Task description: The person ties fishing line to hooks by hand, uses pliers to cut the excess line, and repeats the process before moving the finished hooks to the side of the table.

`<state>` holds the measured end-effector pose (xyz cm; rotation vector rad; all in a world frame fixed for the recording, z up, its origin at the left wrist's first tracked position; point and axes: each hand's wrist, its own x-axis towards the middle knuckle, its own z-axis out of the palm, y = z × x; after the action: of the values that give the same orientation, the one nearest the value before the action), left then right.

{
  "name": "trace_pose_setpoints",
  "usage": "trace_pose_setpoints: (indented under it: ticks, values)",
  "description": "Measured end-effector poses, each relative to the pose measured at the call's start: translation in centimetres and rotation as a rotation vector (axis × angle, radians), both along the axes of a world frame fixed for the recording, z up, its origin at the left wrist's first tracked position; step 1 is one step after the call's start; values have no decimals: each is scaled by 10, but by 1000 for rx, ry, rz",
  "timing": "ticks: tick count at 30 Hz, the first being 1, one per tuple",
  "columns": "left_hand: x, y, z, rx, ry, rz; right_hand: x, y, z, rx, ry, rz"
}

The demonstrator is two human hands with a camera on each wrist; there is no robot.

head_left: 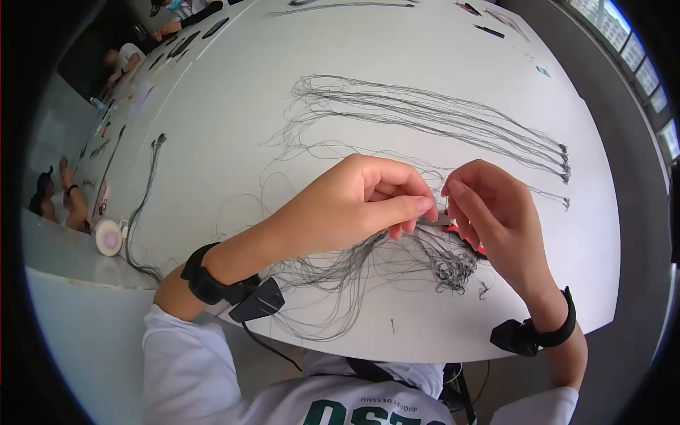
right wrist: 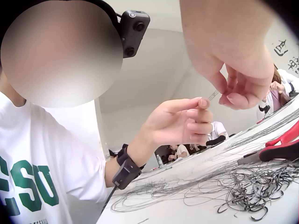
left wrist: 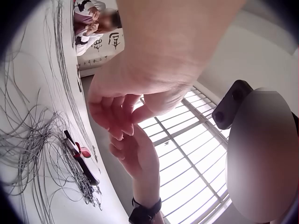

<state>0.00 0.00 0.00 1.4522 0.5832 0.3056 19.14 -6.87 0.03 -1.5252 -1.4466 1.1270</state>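
Above the near part of the table, my left hand (head_left: pixel 382 202) and right hand (head_left: pixel 499 212) face each other with fingertips close together. Between them, in the right wrist view, runs a short thin strand of line (right wrist: pixel 214 96). The left thumb and forefinger pinch one end, and the right fingertips hold the other. Below lies a tangled bundle of dark fishing line (head_left: pixel 347 258), with a heap of fish hooks (right wrist: pixel 254 189) at its right end. Pliers (right wrist: pixel 280 148) with red and black handles lie beside the hooks, partly hidden behind the right hand in the head view.
Farther back, several long hanks of line (head_left: pixel 432 113) stretch across the white table (head_left: pixel 241 134). Another hank (head_left: pixel 147 191) lies at the left, near a round white spool (head_left: pixel 108 237). A single small hook (head_left: pixel 484 290) sits near the heap. Other people sit along the far left side.
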Motion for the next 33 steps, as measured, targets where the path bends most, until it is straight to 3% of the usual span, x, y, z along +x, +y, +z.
trace_pose_setpoints:
  ticks: [5,10,15,17,19,21,25,27,29,31,33]
  values:
    - [8,-28,0,121,-80,80,-11,-4,15,228,171,-142]
    - [31,-60,10,111,-108,106,-20,-14,44,505,86,-267]
    - [36,-74,23,280,-195,158,-38,-34,50,668,182,-340]
    - [32,-65,21,379,-126,200,-39,-46,41,645,223,-261]
    - [32,-56,7,394,-233,228,-44,-55,31,574,174,-161]
    - [28,-53,8,177,-232,144,-53,-56,30,545,125,-193]
    - [24,-67,12,277,-155,156,-33,-43,38,629,179,-219]
    - [14,-66,18,285,-89,127,-15,-36,40,726,-21,-215]
    - [3,-51,16,494,14,143,8,-31,34,566,-159,-153]
    - [-4,-39,9,600,125,192,25,-23,22,305,-222,-102]
    - [-3,-30,-1,611,159,179,34,-15,5,243,-303,-44]
